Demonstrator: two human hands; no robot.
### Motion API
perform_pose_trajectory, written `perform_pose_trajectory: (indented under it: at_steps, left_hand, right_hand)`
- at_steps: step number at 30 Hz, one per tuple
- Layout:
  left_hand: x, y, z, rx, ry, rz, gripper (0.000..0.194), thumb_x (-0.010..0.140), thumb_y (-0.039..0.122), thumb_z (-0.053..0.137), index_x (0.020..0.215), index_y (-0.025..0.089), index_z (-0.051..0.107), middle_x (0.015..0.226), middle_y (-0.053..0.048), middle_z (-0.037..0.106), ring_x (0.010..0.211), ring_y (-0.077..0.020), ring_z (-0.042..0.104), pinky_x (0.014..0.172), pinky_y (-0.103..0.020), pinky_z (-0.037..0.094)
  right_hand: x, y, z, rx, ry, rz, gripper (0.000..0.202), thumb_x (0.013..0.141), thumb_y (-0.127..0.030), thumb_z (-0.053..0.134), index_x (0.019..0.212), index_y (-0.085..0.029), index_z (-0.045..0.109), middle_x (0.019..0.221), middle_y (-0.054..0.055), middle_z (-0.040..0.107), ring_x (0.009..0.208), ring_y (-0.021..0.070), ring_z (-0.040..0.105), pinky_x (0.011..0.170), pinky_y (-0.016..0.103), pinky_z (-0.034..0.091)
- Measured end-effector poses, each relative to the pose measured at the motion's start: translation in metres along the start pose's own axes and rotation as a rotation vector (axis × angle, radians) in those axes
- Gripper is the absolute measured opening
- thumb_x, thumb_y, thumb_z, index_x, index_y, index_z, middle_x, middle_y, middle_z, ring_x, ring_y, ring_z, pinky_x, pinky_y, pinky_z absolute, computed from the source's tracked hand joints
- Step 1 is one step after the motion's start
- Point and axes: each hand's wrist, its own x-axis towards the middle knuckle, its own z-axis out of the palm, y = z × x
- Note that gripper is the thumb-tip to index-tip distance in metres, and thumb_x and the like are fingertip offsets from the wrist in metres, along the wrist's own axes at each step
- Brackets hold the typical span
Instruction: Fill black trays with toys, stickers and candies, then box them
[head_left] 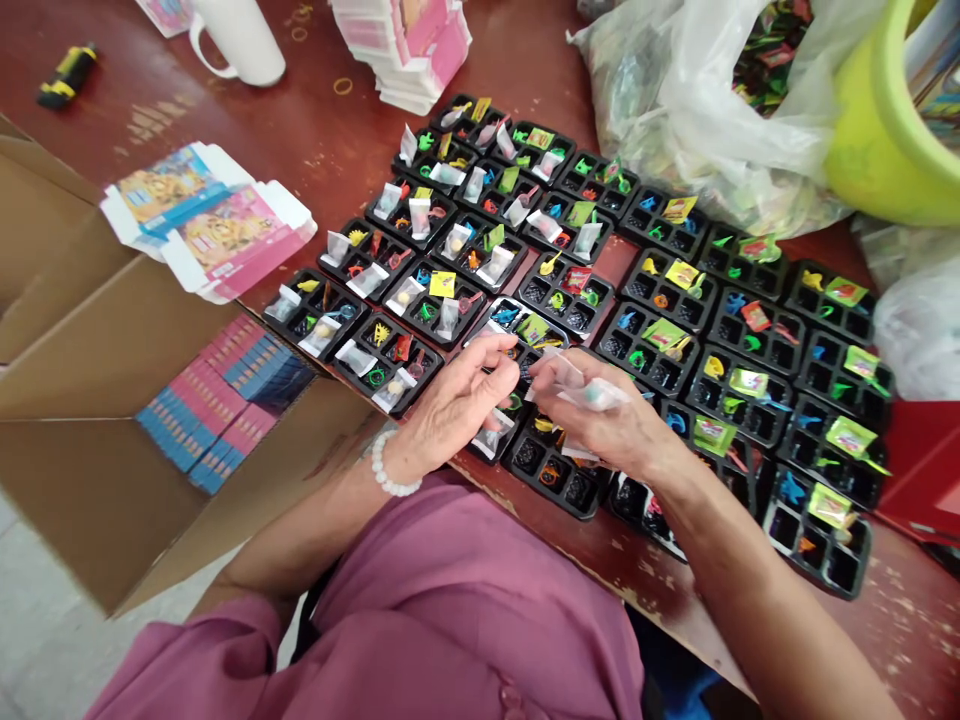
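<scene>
Here, one left hand (454, 402), one right hand (616, 428) holding packets (602, 394), one mug (244, 40)

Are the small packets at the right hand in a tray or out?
Out: the packets poke from the right hand, which holds them above the black trays.

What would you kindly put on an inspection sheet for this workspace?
Surface: reddish-brown table, scuffed in places.
Job's things: black trays in rows, with small coloured pieces; many toward the left also hold white packets.
Clutter: white mug, yellow-and-black tool, printed cartons.
Hands: right hand holds white packets; left hand is over the trays, its grip unclear.
Cables: nothing seen.
Surroundings: cardboard box holding pink-and-blue boxes; plastic bag beside a yellow-green bucket.
</scene>
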Motion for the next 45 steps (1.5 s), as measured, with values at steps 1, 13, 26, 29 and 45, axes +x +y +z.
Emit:
perform_pose_trajectory:
  at_steps: [1, 13, 26, 29, 45]
  left_hand:
    - [0.003, 0.003, 0.005, -0.19, -0.024, -0.083, 0.044, 0.096, 0.05, 0.06, 0.13, 0.023, 0.058, 0.117, -0.009, 0.067, 0.09, -0.0183, 0.068, 0.068, -0.027, 0.056]
    - [0.035, 0.014, 0.032, -1.112, 0.016, -0.535, 0.025, 0.095, 0.038, 0.058, 0.077, 0.02, 0.057, 0.066, 0.001, 0.062, 0.058, -0.0138, 0.062, 0.055, -0.026, 0.05]
    - [0.047, 0.006, 0.027, -1.232, -0.343, -0.524, 0.029, 0.096, 0.033, 0.047, 0.096, 0.013, 0.067, 0.085, -0.01, 0.074, 0.073, -0.0241, 0.073, 0.069, -0.04, 0.061]
    - [0.046, 0.011, 0.016, -1.177, -0.32, -0.479, 0.029, 0.094, 0.025, 0.046, 0.106, 0.012, 0.068, 0.096, -0.012, 0.076, 0.082, -0.0306, 0.076, 0.067, -0.045, 0.062]
    - [0.032, 0.025, -0.036, -1.048, -0.089, -0.463, 0.024, 0.09, 0.015, 0.05, 0.105, 0.014, 0.069, 0.092, -0.012, 0.075, 0.063, -0.0249, 0.073, 0.035, -0.02, 0.043]
  right_hand:
    - [0.001, -0.003, 0.002, -0.087, 0.028, -0.07, 0.009, 0.086, -0.029, 0.064, 0.089, -0.021, 0.063, 0.092, 0.004, 0.062, 0.075, 0.0152, 0.053, 0.063, 0.027, 0.043]
    - [0.012, -0.01, 0.018, -0.666, 0.191, -0.445, 0.038, 0.079, -0.008, 0.054, 0.114, -0.021, 0.062, 0.119, 0.013, 0.061, 0.109, 0.0292, 0.059, 0.087, 0.044, 0.052]
    - [0.009, -0.025, 0.0, -0.123, 0.254, -0.302, 0.029, 0.099, -0.041, 0.056, 0.122, -0.024, 0.062, 0.105, 0.006, 0.067, 0.084, 0.0195, 0.063, 0.075, 0.035, 0.054]
    - [0.017, -0.017, -0.007, 0.003, 0.442, -0.243, 0.021, 0.102, -0.037, 0.052, 0.11, -0.024, 0.067, 0.094, 0.002, 0.07, 0.075, 0.0157, 0.062, 0.071, 0.031, 0.053]
    - [0.031, 0.028, -0.007, -0.529, 0.409, -0.353, 0.015, 0.094, -0.023, 0.059, 0.103, -0.02, 0.071, 0.1, 0.009, 0.075, 0.09, 0.0229, 0.07, 0.084, 0.038, 0.057]
